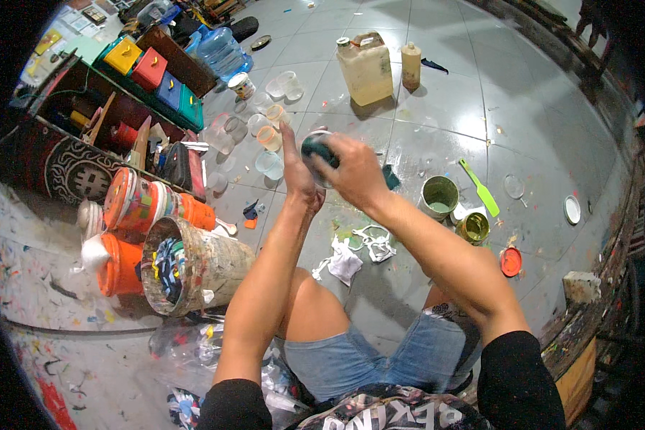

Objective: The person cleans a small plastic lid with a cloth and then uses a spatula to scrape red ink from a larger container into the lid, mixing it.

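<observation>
A small round container (317, 147) with a pale rim and dark green inside is raised between my hands. My left hand (297, 168) supports it from the left, fingers partly hidden behind it. My right hand (355, 168) grips it from the right, fingers over its dark face; whether they hold a cloth too, I cannot tell. Beneath, on the tiles, lie a dark green piece (390, 177) and white cloth scraps (345, 259). To the right stand a tin with pale green contents (439, 199) and a smaller olive tin (472, 228), near a green spatula (480, 186).
Clear plastic cups (269, 163), a jerrycan (363, 72) and a bottle (411, 68) stand ahead. Orange buckets (122, 261), a stained bin (218, 265) and coloured drawers (150, 72) are left. An orange lid (511, 261) and concrete block (582, 287) are right.
</observation>
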`<state>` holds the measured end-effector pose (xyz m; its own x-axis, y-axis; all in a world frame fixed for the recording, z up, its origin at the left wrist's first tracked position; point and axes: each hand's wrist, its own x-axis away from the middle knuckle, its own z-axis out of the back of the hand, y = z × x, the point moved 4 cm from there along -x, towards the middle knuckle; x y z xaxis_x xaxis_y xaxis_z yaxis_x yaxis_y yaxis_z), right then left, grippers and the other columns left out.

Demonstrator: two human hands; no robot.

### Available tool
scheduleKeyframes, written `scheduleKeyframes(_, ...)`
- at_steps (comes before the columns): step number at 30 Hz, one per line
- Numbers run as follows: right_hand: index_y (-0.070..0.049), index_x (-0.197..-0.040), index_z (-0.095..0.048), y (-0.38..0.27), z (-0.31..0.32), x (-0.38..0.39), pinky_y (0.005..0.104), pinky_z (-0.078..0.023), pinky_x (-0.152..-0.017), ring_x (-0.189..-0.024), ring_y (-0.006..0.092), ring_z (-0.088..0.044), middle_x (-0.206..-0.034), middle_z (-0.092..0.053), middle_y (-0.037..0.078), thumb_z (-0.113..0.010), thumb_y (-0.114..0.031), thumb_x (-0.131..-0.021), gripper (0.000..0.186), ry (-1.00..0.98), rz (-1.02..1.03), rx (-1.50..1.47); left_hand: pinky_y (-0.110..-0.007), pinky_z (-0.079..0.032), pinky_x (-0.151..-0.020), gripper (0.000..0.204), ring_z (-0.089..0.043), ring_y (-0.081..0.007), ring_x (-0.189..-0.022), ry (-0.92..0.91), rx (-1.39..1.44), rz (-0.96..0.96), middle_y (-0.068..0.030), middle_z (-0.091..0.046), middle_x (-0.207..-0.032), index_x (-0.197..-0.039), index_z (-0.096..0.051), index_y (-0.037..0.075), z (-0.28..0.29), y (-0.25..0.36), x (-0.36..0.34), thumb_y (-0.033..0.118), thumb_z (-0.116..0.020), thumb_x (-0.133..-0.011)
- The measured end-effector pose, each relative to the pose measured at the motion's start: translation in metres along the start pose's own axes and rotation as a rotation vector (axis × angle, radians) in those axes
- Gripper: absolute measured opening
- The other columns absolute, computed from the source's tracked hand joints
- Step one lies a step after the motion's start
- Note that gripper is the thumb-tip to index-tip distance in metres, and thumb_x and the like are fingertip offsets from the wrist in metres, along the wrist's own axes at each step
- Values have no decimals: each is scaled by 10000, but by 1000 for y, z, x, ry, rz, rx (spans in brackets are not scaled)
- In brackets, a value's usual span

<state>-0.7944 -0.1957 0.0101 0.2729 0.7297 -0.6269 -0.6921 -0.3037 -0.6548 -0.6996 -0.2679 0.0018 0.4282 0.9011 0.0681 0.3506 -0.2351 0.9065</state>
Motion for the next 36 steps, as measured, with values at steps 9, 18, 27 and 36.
scheduleKeyframes(9, -24, -962, -633, 20, -3, 0, 486, -534, -717, -823, 412, -664, -877, -670, 213, -690, -243, -865, 247, -29, -250, 218, -387, -529, -899, 774, -657, -219, -997, 86, -67, -23, -96, -656, -1116, -1344, -485, 81, -5, -3, -3, 731, -425, -927)
scheduleKeyframes(18, -74, -985, -650, -2, 3, 2, 489, -549, -700, -796, 390, -677, -980, -663, 172, -700, -212, -844, 203, -47, 37, 67, -335, -532, -811, 669, -654, -181, -924, 30, 120, -36, -46, -649, -994, -1334, -492, 90, -6, -9, -3, 649, -443, -971)
scheduleKeyframes(27, -76, -893, -681, 24, -5, -1, 493, -553, -681, -773, 394, -689, -853, -686, 181, -638, -158, -827, 113, -230, -243, 323, -292, -488, -833, 634, -616, -159, -925, 65, -302, -380, -109, -681, -1010, -1067, -656, -33, -1, -10, -7, 572, -480, -1000)
scheduleKeyframes(36, -71, -903, -653, 10, 1, 14, 461, -531, -735, -859, 361, -665, -917, -638, 134, -658, -162, -822, 122, -406, 176, 171, -328, -483, -927, 928, -637, -214, -977, -88, -296, -268, -135, -663, -1087, -1160, -619, -26, 5, -9, -10, 781, -219, -936)
